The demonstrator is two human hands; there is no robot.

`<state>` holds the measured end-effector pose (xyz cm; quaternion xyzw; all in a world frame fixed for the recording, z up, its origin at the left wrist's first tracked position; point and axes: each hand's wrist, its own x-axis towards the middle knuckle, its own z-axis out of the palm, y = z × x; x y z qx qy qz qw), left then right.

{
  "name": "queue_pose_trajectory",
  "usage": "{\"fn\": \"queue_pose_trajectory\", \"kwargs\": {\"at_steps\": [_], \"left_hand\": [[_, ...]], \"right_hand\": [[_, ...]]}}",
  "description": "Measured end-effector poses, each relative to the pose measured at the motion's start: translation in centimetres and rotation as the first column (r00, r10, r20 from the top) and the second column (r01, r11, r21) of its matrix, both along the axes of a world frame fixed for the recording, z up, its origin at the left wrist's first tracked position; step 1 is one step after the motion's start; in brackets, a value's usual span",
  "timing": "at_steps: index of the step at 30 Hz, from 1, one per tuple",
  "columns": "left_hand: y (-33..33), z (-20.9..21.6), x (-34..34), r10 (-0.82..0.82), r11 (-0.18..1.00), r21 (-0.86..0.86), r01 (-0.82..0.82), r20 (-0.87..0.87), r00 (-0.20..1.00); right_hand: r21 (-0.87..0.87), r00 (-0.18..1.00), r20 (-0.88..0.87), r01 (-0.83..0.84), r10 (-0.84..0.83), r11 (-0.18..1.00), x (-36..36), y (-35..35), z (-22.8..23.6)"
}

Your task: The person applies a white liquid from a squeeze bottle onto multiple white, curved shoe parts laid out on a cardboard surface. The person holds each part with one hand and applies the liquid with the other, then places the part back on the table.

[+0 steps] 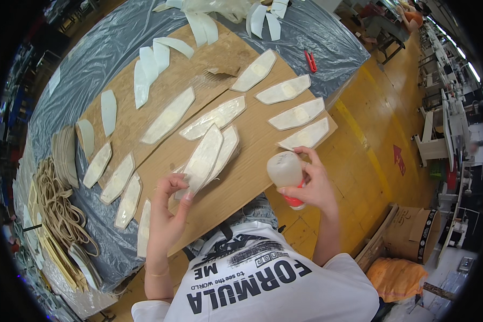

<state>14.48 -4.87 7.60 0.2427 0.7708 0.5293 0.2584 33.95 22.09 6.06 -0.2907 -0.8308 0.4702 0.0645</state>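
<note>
My left hand (169, 206) pinches the near end of a white, boat-shaped panel (205, 155) between thumb and fingers. That panel lies tilted over another like it (229, 147), at the near edge of a brown cardboard sheet (263, 172). In my right hand (317, 185) is a translucent squeeze bottle (283, 167) with a red cap at its lower end, off the sheet's right edge. Similar panels with shiny patches are spread on the cardboard, such as a long one (169, 115) in the middle and one (305, 134) just beyond the bottle.
Grey plastic film (333, 48) covers the table, with red thread snips (310, 61) at the far right. Plain white pieces (150, 61) lie toward the back. Beige cord bundles (59, 198) sit at left. A cardboard box (410, 231) and an orange bag (394, 276) stand at right.
</note>
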Motion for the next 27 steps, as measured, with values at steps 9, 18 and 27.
{"fn": "queue_pose_trajectory", "kwargs": {"at_steps": [9, 18, 27], "left_hand": [[1.0, 0.0, 0.2, 0.050, 0.987, -0.124, -0.099, -0.347, 0.936], [-1.6, -1.5, 1.2, 0.089, 0.930, -0.291, -0.225, -0.414, 0.906], [-3.0, -3.4, 1.6, 0.061, 0.934, -0.274, -0.230, -0.511, 0.857]], "right_hand": [[-0.303, 0.992, -0.129, -0.043, 0.003, 0.952, 1.2, 1.3, -1.7], [-0.799, 0.764, -0.428, -0.071, -0.482, 0.597, 2.1, 2.5, -3.5], [-0.769, 0.634, -0.631, -0.588, -0.446, 0.252, -5.9, 1.0, -3.4]]}}
